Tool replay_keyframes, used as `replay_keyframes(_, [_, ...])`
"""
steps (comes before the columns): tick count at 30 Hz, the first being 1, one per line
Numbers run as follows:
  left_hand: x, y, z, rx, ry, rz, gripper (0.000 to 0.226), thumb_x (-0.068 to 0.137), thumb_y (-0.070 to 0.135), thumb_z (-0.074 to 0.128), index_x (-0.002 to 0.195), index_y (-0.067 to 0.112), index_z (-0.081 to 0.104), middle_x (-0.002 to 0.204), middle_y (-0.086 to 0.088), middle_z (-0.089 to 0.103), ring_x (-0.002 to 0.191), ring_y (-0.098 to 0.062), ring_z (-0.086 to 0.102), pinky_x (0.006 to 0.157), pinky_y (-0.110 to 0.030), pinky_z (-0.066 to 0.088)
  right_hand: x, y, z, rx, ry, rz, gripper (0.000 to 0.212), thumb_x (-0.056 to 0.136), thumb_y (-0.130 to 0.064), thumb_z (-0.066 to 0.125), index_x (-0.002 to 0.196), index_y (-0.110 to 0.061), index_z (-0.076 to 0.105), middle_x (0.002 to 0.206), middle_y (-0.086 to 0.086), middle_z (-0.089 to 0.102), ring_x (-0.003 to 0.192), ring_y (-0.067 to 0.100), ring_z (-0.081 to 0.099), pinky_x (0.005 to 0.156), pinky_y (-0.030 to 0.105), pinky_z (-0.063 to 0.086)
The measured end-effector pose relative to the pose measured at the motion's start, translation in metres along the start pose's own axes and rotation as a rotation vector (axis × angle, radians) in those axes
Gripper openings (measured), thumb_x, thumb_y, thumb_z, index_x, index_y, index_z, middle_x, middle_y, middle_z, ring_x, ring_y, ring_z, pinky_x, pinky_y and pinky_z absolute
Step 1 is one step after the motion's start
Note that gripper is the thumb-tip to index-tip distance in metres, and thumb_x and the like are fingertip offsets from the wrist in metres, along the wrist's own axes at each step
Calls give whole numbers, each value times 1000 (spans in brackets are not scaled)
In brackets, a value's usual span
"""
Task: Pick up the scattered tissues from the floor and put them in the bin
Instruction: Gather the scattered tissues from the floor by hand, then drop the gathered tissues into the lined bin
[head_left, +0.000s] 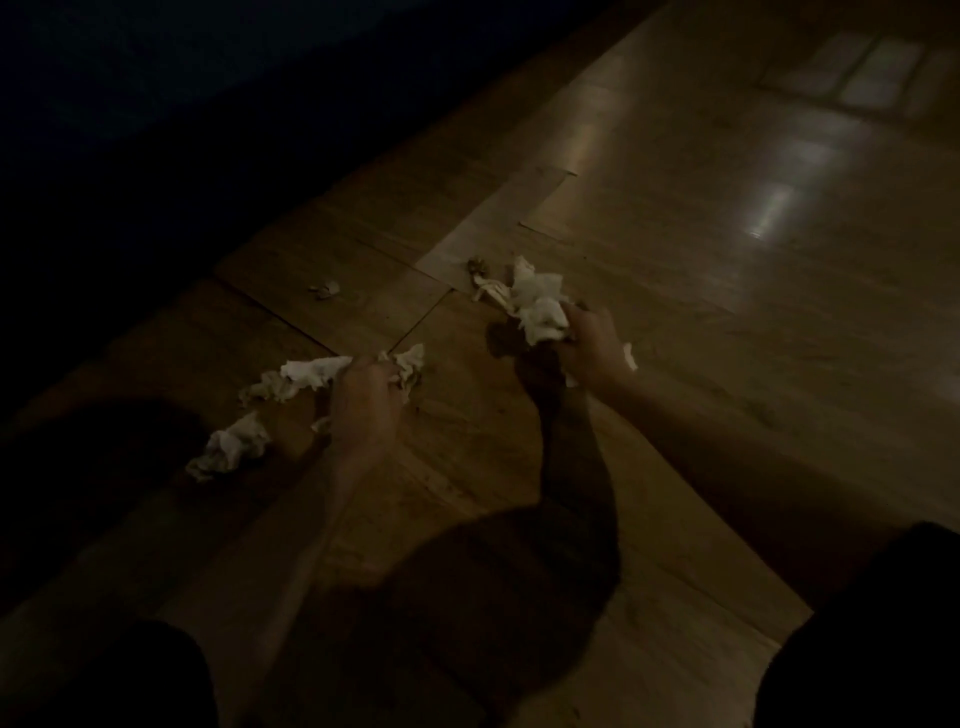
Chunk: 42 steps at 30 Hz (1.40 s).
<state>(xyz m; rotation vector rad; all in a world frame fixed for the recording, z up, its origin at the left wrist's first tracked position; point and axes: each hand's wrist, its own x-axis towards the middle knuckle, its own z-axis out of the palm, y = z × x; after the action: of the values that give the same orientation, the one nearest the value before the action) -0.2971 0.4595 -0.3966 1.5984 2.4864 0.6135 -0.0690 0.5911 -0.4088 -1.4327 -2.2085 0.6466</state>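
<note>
The room is dim. My right hand (589, 345) is closed around a bunch of crumpled white tissues (537, 304) just above the wooden floor. My left hand (363, 397) grips another white tissue (311, 371) whose ends stick out on both sides of the fist, down at floor level. One more crumpled tissue (231, 447) lies loose on the floor to the left of my left hand. A small scrap (324, 289) lies further back, and a brownish scrap (480, 267) sits beyond the right-hand bunch. No bin is in view.
The wooden plank floor (727, 291) stretches to the right and back, with light reflections at the far right. A very dark area (156, 130) fills the upper left. My dark-clothed knees (872, 639) frame the bottom corners.
</note>
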Motion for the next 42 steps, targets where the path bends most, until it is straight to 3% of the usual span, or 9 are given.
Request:
replay_keyframes(5, [16, -1, -10, -115, -128, -80, 24, 80, 3, 63, 103, 6, 68, 104, -17, 70, 96, -27, 64, 74, -31, 52, 62, -45, -4, -94, 15, -65, 35, 81, -19, 62, 115, -11, 56, 123, 20, 52, 113, 38, 47, 91, 45, 42])
replay_keyframes(10, [18, -12, -22, -211, -101, -48, 22, 78, 2, 63, 99, 6, 70, 100, -14, 72, 88, -20, 63, 66, -24, 43, 88, -51, 26, -335, -319, -25, 49, 86, -27, 57, 133, -20, 43, 138, 18, 41, 126, 38, 39, 105, 49, 34])
replay_keyframes(17, [13, -24, -39, -216, -43, 39, 16, 79, -2, 61, 90, 1, 71, 94, -19, 71, 85, -25, 64, 65, -26, 43, 30, -31, 52, -355, -34, -123, 50, 88, -11, 50, 135, -20, 38, 134, 16, 42, 121, 40, 35, 100, 48, 34])
replay_keyframes(22, [-7, -32, -78, -162, -1, 37, 22, 77, 0, 63, 98, 5, 71, 109, -18, 67, 99, -31, 62, 81, -32, 47, 5, -49, 54, -281, -64, -121, 46, 88, -12, 49, 133, -21, 42, 128, 19, 44, 114, 39, 38, 93, 46, 35])
replay_keyframes(25, [-25, -51, -118, -90, -11, 73, 24, 75, 2, 66, 98, 5, 70, 109, -19, 66, 99, -33, 62, 84, -30, 46, -11, -103, 73, -172, -167, -231, 43, 87, -21, 56, 128, -22, 45, 133, 18, 42, 116, 39, 37, 94, 45, 36])
replay_keyframes(30, [-86, -101, -214, -40, -54, 85, 41, 64, 38, 55, 85, 8, 74, 90, -17, 72, 81, -19, 66, 70, -25, 48, -40, -235, 94, -13, -373, -555, 45, 87, -16, 57, 131, -16, 47, 139, 21, 42, 127, 40, 36, 103, 43, 30])
replay_keyframes(32, [-118, -125, -259, -31, -49, 51, 27, 70, 26, 65, 83, 4, 73, 88, -15, 71, 77, -3, 60, 70, -17, 49, -55, -288, 96, -24, -478, -689, 50, 87, -16, 58, 135, -14, 43, 141, 22, 39, 131, 38, 33, 106, 41, 26])
replay_keyframes(35, [-168, -157, -330, -1, -4, -19, 18, 72, 0, 74, 88, 9, 72, 89, -6, 69, 82, -5, 64, 77, -17, 52, -89, -363, 84, -46, -585, -894, 55, 85, -18, 62, 136, -13, 41, 140, 20, 39, 128, 36, 36, 102, 36, 28])
replay_keyframes(42, [-284, -221, -484, 358, 124, -317, 25, 76, 8, 66, 100, 14, 71, 111, -11, 67, 98, -24, 63, 80, -19, 38, -182, -520, 66, -102, -707, -1285, 36, 87, -21, 59, 121, -14, 51, 117, 15, 46, 106, 29, 42, 76, 26, 22])
